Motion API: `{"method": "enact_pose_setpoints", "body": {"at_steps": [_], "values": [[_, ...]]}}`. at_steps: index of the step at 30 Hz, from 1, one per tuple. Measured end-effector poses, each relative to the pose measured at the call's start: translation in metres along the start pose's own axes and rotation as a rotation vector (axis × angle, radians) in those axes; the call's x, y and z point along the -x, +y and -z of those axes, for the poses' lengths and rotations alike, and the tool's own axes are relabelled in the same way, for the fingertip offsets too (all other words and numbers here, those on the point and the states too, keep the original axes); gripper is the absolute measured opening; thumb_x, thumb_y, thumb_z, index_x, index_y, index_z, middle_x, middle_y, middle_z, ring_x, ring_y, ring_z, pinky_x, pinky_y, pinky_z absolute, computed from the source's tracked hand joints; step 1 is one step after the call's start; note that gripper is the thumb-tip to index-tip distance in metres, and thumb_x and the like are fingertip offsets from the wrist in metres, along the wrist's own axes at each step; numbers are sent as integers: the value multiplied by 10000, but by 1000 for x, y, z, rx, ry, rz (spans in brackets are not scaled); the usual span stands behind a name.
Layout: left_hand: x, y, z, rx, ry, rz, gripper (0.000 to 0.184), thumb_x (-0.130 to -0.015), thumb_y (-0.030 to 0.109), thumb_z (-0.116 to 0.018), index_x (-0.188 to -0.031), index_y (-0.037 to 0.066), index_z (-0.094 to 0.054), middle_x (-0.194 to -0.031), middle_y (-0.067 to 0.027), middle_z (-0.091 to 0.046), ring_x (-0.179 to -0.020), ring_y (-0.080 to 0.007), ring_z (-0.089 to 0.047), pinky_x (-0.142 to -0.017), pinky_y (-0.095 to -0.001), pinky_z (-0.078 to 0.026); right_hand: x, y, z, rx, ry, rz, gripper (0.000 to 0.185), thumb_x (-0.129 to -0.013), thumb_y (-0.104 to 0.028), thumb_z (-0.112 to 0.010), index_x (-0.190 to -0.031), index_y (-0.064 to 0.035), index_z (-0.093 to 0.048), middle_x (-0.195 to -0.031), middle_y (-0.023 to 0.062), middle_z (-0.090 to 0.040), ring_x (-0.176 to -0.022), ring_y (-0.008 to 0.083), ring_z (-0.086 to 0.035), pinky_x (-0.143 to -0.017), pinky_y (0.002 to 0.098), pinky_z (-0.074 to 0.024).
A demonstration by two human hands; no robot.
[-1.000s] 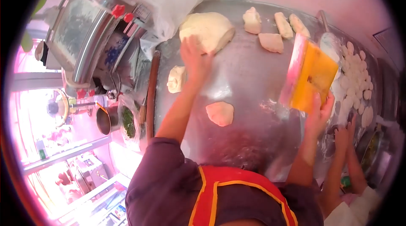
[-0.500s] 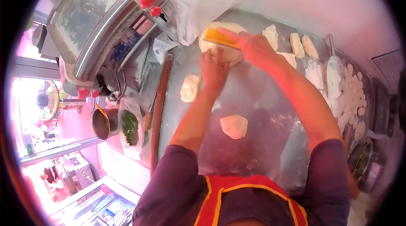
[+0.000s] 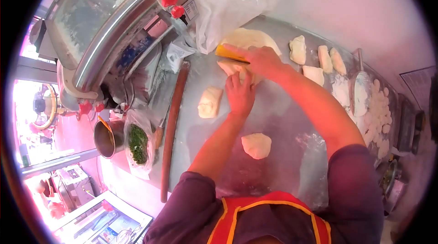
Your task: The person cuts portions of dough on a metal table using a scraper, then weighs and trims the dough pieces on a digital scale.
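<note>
My right hand [image 3: 265, 62] grips a dough scraper with a yellow handle [image 3: 230, 53]. It sits between a large slab of dough [image 3: 255, 37] and a strip of dough [image 3: 230, 66] on the near side. My left hand [image 3: 240, 93] holds that strip, fingers bent over its near edge. Left of this hand lies a folded dough piece [image 3: 210, 102]. Closer to my body is a rounded dough lump [image 3: 256, 146].
A long rolling pin [image 3: 174, 130] lies along the metal table's left side. Beyond it are a bag of chopped greens [image 3: 138, 143], a metal pot [image 3: 105, 139] and a floury machine [image 3: 96, 25]. On the right are dough pieces [image 3: 313, 75], a cleaver [image 3: 362, 86] and several small dough discs [image 3: 378, 111].
The scraper has come down through the dough, and a near strip now stands apart from the slab. My left hand has shifted slightly right and nearer, onto that strip.
</note>
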State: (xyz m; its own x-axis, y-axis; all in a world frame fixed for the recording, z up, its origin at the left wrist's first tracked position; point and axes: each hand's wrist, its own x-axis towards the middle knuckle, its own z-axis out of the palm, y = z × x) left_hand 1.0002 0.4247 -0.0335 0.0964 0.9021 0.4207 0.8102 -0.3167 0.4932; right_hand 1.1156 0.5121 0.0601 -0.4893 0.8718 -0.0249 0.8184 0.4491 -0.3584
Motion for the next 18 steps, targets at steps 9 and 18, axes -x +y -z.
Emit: {"method": "enact_pose_setpoints", "body": {"at_steps": [9,18], "values": [[11,-11,18,66,-36,90,798,-767,195,-741,-1425,68,-307,-1421,-284,-281,-1301,-441,-295,-1068,-486,-282,146,-2,84,-411,315,-392,674,-863,-4,-517,-1480,-191,-318,-1313,115,-537,-1087,228,-586,-903,303,-468],[-27,-6,-2,470,98,461,830,-786,309,-741,-1427,27,-295,-1486,-294,-172,-1386,-416,-192,-1113,-447,-237,201,11,-72,-1375,640,-869,779,-841,70,-550,-1511,-169,-231,-1344,73,-512,-1133,176,-550,-931,298,-463]]}}
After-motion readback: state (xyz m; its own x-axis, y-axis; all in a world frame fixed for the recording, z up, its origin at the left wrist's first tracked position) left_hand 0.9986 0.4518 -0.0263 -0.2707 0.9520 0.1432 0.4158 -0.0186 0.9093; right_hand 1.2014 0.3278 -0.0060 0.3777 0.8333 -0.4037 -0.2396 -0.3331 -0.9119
